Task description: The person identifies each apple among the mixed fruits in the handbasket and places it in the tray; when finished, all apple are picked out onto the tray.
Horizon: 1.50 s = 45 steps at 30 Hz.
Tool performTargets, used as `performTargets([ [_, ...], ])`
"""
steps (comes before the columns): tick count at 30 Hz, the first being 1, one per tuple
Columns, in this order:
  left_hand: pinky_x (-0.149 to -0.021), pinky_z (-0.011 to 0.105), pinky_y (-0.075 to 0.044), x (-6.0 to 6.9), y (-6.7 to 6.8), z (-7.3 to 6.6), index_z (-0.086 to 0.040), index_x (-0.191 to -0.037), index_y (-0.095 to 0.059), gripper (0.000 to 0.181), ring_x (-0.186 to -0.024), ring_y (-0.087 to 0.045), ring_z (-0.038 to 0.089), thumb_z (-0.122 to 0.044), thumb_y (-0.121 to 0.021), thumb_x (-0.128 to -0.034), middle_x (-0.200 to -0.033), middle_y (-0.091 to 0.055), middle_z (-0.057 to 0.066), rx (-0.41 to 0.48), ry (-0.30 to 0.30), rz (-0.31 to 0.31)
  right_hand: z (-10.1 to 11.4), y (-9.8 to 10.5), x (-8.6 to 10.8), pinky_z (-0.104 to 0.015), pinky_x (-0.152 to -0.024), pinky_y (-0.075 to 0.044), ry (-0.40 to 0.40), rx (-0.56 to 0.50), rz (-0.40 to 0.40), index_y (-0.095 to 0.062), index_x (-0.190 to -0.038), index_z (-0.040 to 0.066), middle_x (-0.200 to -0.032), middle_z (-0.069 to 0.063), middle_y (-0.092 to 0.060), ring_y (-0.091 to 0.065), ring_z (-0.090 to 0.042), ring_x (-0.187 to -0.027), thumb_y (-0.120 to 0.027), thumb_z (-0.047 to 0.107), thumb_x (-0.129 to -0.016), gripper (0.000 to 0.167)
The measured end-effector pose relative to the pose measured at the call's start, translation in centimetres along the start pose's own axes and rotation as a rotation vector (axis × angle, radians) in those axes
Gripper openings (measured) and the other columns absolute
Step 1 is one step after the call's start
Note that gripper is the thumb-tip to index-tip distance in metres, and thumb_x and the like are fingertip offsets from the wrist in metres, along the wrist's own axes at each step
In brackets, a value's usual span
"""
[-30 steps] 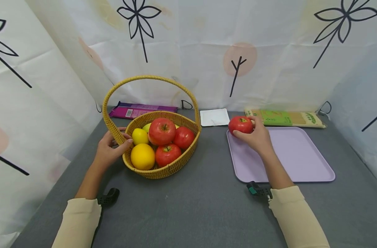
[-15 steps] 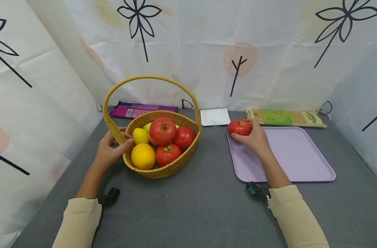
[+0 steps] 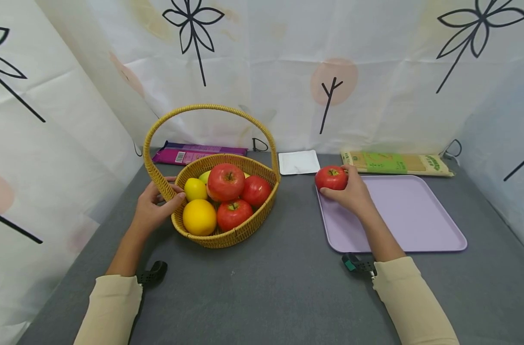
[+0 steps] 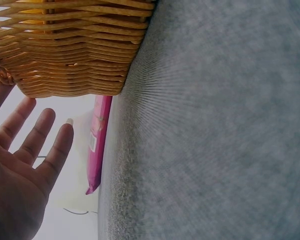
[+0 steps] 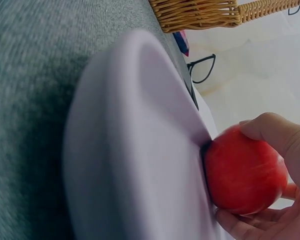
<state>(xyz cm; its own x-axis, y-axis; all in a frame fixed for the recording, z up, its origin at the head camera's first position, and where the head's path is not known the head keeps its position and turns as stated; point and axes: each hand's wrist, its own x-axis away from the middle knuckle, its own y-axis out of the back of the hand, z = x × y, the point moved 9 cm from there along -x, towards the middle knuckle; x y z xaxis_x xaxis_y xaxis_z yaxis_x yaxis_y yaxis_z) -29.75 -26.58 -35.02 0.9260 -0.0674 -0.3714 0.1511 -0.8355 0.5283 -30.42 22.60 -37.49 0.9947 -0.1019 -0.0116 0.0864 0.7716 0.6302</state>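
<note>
In the head view my right hand (image 3: 350, 192) holds a red tomato (image 3: 331, 178) at the back left corner of a lilac tray (image 3: 410, 215). The right wrist view shows thumb and fingers round the tomato (image 5: 245, 172), which sits against the tray's surface (image 5: 165, 150). At the left, my left hand (image 3: 153, 207) grips a wicker basket (image 3: 223, 241) where its handle meets the rim, thumb over the edge. In the left wrist view several fingers (image 4: 32, 142) extend outside the basket wall (image 4: 75, 65). The basket holds a large red apple (image 3: 225, 182), red and yellow fruit.
Behind the basket lies a purple packet (image 3: 193, 153). A white square packet (image 3: 298, 163) lies at the back middle, and a green and beige packet (image 3: 395, 164) behind the tray. Grey cloth (image 3: 262, 297) covers the table; a white printed curtain (image 3: 279, 62) hangs behind.
My right hand has moved slightly left and down with the tomato, toward the tray's back left corner. My left hand has stayed at the basket.
</note>
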Motion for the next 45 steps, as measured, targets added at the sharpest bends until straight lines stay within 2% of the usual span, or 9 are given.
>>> performTargets([
  [6, -0.088, 0.024, -0.044, 0.0, 0.0, 0.3, -0.003, -0.113, -0.07, 0.027, -0.118, -0.049, 0.013, -0.02, -0.073, -0.0915, -0.134, -0.056, 0.008, 0.011, -0.005, -0.002, 0.0, -0.1, -0.1, -0.06, -0.101, -0.041, 0.001, 0.008, 0.008, -0.022, -0.152, -0.002, -0.144, -0.029, -0.04, -0.041, -0.046, -0.13, -0.076, 0.025, -0.087, 0.088],
  [10, -0.088, 0.025, -0.044, 0.0, 0.0, 0.0, -0.001, -0.112, -0.07, 0.028, -0.118, -0.049, 0.014, -0.02, -0.072, -0.0919, -0.134, -0.056, 0.01, 0.0, 0.0, 0.001, 0.3, 0.1, 0.1, -0.06, -0.101, -0.041, 0.013, 0.022, 0.006, -0.022, -0.153, -0.002, -0.146, -0.029, -0.038, -0.039, -0.046, -0.131, -0.076, 0.026, -0.087, 0.09],
  [15, -0.087, 0.025, -0.044, 0.0, -0.1, 0.0, 0.001, -0.112, -0.069, 0.027, -0.117, -0.049, 0.014, -0.018, -0.071, -0.0921, -0.134, -0.056, 0.013, -0.001, -0.005, 0.0, 1.4, 0.8, 0.5, -0.06, -0.1, -0.042, 0.048, 0.036, -0.021, -0.024, -0.154, -0.002, -0.148, -0.028, -0.035, -0.038, -0.045, -0.131, -0.076, 0.029, -0.087, 0.09],
  [24, -0.088, 0.028, -0.044, -0.1, 0.0, 0.4, -0.004, -0.114, -0.07, 0.029, -0.118, -0.048, 0.015, -0.023, -0.073, -0.0918, -0.135, -0.056, 0.007, -0.002, 0.005, 0.001, 4.1, 1.5, 1.4, -0.061, -0.094, -0.047, 0.099, 0.055, -0.07, -0.032, -0.154, 0.004, -0.149, -0.024, -0.038, -0.037, -0.042, -0.134, -0.077, 0.028, -0.086, 0.085],
  [28, -0.087, 0.026, -0.044, 0.1, 0.0, -0.4, -0.001, -0.113, -0.069, 0.029, -0.117, -0.048, 0.013, -0.02, -0.072, -0.0923, -0.134, -0.056, 0.011, 0.002, -0.003, 0.005, 5.2, 1.5, 2.0, -0.061, -0.093, -0.048, 0.133, 0.068, -0.08, -0.035, -0.153, 0.006, -0.148, -0.022, -0.039, -0.038, -0.041, -0.133, -0.077, 0.029, -0.086, 0.082],
  [31, -0.087, 0.026, -0.044, 0.5, 0.1, -2.0, 0.003, -0.111, -0.068, 0.028, -0.115, -0.049, 0.013, -0.017, -0.071, -0.0924, -0.133, -0.056, 0.015, 0.013, -0.008, 0.007, 6.3, 1.4, 2.7, -0.059, -0.089, -0.05, 0.169, 0.068, -0.08, -0.039, -0.151, 0.007, -0.146, -0.021, -0.042, -0.042, -0.041, -0.129, -0.077, 0.029, -0.087, 0.077],
  [35, -0.086, 0.026, -0.044, 0.9, 0.4, -3.8, 0.005, -0.109, -0.068, 0.026, -0.114, -0.05, 0.015, -0.015, -0.07, -0.0925, -0.132, -0.055, 0.02, 0.027, -0.02, 0.015, 7.9, 1.1, 3.6, -0.055, -0.084, -0.054, 0.218, 0.06, -0.057, -0.046, -0.146, 0.008, -0.142, -0.019, -0.048, -0.049, -0.04, -0.122, -0.076, 0.029, -0.088, 0.069],
  [40, -0.085, 0.026, -0.044, 0.9, 0.3, -4.1, 0.005, -0.109, -0.068, 0.026, -0.114, -0.05, 0.016, -0.015, -0.069, -0.0926, -0.132, -0.054, 0.022, 0.026, -0.024, 0.018, 9.8, -0.1, 4.8, -0.053, -0.091, -0.051, 0.28, 0.028, 0.012, -0.051, -0.143, 0.009, -0.138, -0.015, -0.057, -0.054, -0.038, -0.123, -0.076, 0.029, -0.089, 0.062],
  [45, -0.088, 0.027, -0.044, 1.0, 0.4, -4.2, 0.006, -0.11, -0.067, 0.028, -0.116, -0.049, 0.018, -0.016, -0.07, -0.0928, -0.132, -0.055, 0.018, 0.018, -0.004, 0.013, 12.4, -2.4, 6.3, -0.046, -0.099, -0.048, 0.443, -0.047, 0.1, -0.056, -0.137, 0.006, -0.132, -0.013, -0.062, -0.059, -0.03, -0.121, -0.079, 0.021, -0.088, 0.056],
])
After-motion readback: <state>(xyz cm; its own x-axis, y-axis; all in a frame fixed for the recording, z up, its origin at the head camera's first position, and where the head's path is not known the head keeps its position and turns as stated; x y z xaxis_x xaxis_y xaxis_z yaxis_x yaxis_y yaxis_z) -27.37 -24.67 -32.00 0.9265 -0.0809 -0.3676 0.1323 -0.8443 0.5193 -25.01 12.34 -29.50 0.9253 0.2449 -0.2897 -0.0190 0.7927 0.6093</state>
